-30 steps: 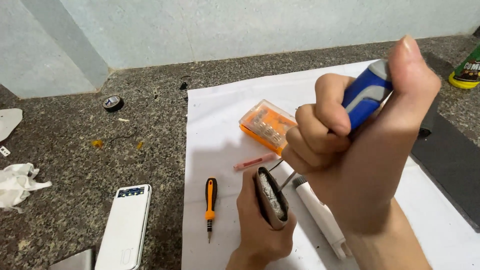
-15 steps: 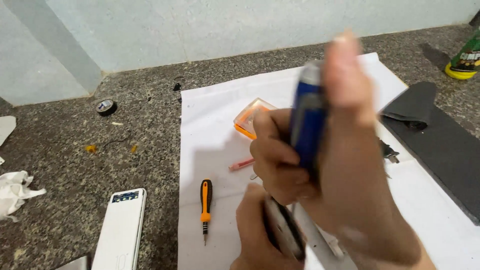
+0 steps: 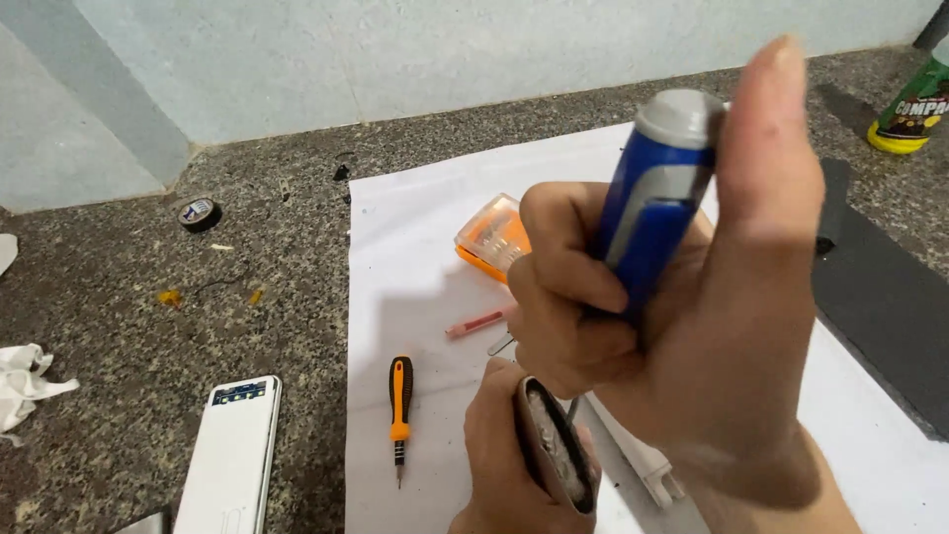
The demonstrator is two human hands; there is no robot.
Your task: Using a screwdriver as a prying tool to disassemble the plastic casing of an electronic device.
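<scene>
My right hand (image 3: 712, 326) is wrapped around a blue and grey screwdriver handle (image 3: 652, 198), held upright with the thumb raised beside it. Its thin shaft runs down into a small dark oval device (image 3: 556, 445) that my left hand (image 3: 499, 465) holds on edge near the bottom of the view. Both hands are over a white sheet of paper (image 3: 415, 247) on a speckled stone counter.
On the sheet lie a small orange and black screwdriver (image 3: 399, 400), an orange bit case (image 3: 491, 235), a pink stick (image 3: 477, 322) and a white tool (image 3: 643, 460). A white power bank (image 3: 235, 455), tape roll (image 3: 199, 214), crumpled tissue (image 3: 25, 381), black mat (image 3: 880, 297) and green bottle (image 3: 914, 99) surround it.
My right hand has turned the blue screwdriver from a tilted to an upright hold above the dark device. The view has shifted slightly; the left hand stays on the device.
</scene>
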